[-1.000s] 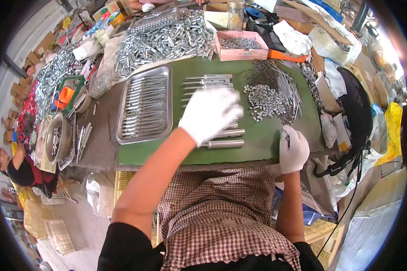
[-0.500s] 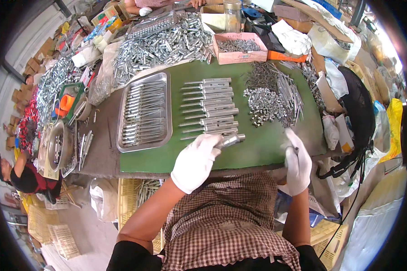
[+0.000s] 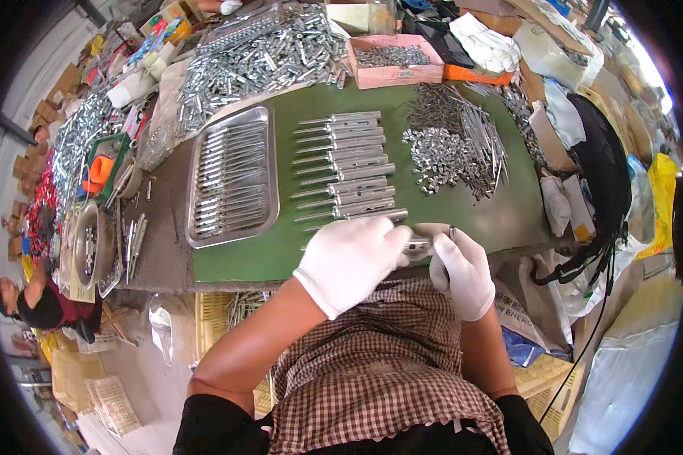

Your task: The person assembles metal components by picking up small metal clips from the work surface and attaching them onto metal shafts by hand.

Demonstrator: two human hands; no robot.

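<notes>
Our green mat bears a tray left of a row of tubes. By its near edge our left hand and right hand bend their fingers closed, the left gripping a single tube, the right pinching a small part.

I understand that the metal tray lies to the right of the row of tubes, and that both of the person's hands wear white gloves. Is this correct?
Not entirely: the head view shows the metal tray to the left of the row of tubes, not the right. The left hand and right hand do wear white gloves.
</notes>
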